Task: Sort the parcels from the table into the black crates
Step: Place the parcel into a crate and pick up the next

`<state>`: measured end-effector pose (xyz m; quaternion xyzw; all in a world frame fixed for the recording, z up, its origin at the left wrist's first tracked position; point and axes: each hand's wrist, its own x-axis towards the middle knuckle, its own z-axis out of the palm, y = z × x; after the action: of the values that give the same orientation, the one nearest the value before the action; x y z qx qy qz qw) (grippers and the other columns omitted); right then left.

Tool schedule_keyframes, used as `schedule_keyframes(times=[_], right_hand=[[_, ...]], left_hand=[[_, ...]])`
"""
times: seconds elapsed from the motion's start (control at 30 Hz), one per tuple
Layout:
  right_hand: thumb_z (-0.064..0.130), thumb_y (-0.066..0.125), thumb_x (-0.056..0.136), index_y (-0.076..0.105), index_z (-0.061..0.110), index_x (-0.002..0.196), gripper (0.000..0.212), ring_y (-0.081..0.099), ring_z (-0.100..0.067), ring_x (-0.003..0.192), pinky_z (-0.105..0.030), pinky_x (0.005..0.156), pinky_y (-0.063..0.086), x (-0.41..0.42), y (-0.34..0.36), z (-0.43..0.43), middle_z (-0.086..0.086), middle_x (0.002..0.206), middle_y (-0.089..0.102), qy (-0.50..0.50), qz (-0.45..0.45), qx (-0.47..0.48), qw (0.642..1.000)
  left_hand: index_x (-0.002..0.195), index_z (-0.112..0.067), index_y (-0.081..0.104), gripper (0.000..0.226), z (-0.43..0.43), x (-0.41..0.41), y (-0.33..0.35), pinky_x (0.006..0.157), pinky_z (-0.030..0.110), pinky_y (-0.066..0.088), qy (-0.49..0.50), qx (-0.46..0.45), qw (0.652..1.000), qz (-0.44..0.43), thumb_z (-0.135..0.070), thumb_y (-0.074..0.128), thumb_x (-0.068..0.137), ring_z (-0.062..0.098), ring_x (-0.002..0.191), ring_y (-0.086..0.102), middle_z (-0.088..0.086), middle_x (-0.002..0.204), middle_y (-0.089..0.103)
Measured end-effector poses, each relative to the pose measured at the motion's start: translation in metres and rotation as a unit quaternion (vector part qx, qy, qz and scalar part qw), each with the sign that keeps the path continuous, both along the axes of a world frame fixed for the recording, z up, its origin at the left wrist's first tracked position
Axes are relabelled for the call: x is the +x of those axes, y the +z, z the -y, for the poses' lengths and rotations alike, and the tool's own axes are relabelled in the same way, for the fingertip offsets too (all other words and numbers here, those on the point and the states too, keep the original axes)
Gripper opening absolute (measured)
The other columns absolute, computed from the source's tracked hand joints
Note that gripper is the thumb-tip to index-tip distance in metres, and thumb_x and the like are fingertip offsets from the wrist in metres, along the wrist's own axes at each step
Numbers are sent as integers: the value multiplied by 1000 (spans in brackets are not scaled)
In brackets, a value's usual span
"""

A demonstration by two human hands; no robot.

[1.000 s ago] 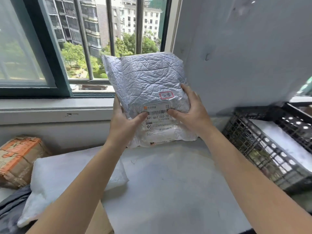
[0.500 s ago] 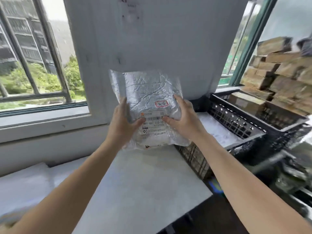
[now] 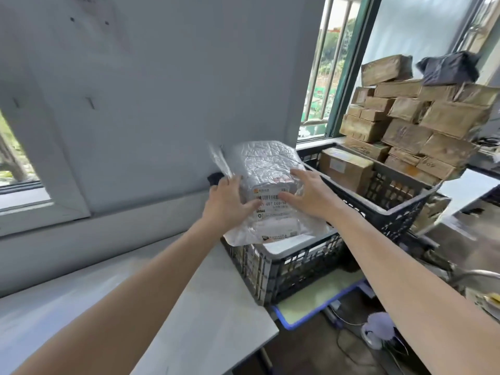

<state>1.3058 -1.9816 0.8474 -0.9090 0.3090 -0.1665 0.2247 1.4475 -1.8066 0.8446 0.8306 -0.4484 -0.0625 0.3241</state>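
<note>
The left hand (image 3: 226, 203) grips the silver parcel (image 3: 270, 165) at its left edge, thumb laid across the printed label and fingers along the side by the clear flap. The right hand (image 3: 311, 197) lies flat on the parcel's upper face, fingers straight and spread, thumb reaching toward the barcode. The parcel sits tilted over the near black crate (image 3: 293, 266), its lower flap draped across the crate's front rim toward the front left corner. That crate stands just beside the tabletop's (image 3: 194, 315) right edge, on a blue-rimmed board (image 3: 311, 307). Touching it at the back right, the second black crate (image 3: 395, 204) holds a brown box (image 3: 347, 169) against its left wall. Stacked cardboard boxes (image 3: 411, 123) rise beyond it, a dark bag (image 3: 447, 67) on top.
</note>
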Motion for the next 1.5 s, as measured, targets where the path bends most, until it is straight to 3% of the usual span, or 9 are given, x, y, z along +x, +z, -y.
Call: schedule_keyframes(times=[0.13,0.27,0.43,0.63,0.77,1.03,1.13,1.27,1.5], right_hand=[[62,64,81,34,23,150,85,56,-22,112,-26,86,45,5,-12,49,-12,143,46,-8,-62,-4,998],[61,62,84,36,19,149,81,53,-11,102,-14,68,37,17,-22,102,-6,138,55,5,-136,-12,991],[60,61,86,37,18,148,79,58,-17,116,-20,87,41,46,-46,150,-4,139,56,27,-191,16,981],[59,58,89,36,22,148,73,60,-17,103,-30,96,49,85,-88,192,-8,141,48,63,-218,13,974],[57,55,92,38,26,145,64,61,-15,91,-30,85,55,101,-111,219,-8,143,39,71,-224,7,972],[57,56,91,46,27,135,54,56,-15,82,-28,69,49,108,-146,262,-10,136,42,105,-230,-42,967],[64,51,90,50,27,129,54,54,-21,100,-36,83,53,113,-152,272,-10,132,49,134,-275,-102,947],[67,44,91,36,33,139,59,31,-36,139,-52,106,41,121,-169,276,-12,153,27,205,-250,-116,939],[70,34,93,2,42,154,75,-2,-35,151,-58,118,18,125,-209,287,-5,165,-7,224,-298,-14,928]], left_hand=[[154,-20,26,88,56,5,-21,99,42,47,-9,56,998,18,-62,62,86,27,123,48,9,136,47],[153,-18,28,87,112,19,-42,100,46,47,-23,113,993,6,-67,54,87,29,125,47,11,136,51],[153,-17,27,81,155,34,-68,109,45,39,-27,171,983,-68,-64,50,91,32,139,32,16,150,37],[158,-16,12,88,185,51,-96,119,49,23,-5,208,972,-112,-61,52,93,31,149,11,12,162,17],[159,-18,4,93,209,59,-115,120,58,13,-5,261,957,-123,-64,50,92,30,151,-9,11,165,-3],[158,-22,-3,93,258,41,-153,117,63,15,40,306,950,-39,-64,47,92,27,152,-5,7,166,-1],[158,-25,0,89,274,41,-157,117,65,11,66,342,937,-34,-66,44,92,33,151,-8,9,166,-4],[157,-32,0,89,280,37,-175,116,68,2,124,354,927,29,-71,42,90,38,148,-21,11,163,-18],[154,-38,-15,90,283,42,-198,115,67,-1,126,397,909,-14,-74,37,89,36,148,-20,11,163,-18]])
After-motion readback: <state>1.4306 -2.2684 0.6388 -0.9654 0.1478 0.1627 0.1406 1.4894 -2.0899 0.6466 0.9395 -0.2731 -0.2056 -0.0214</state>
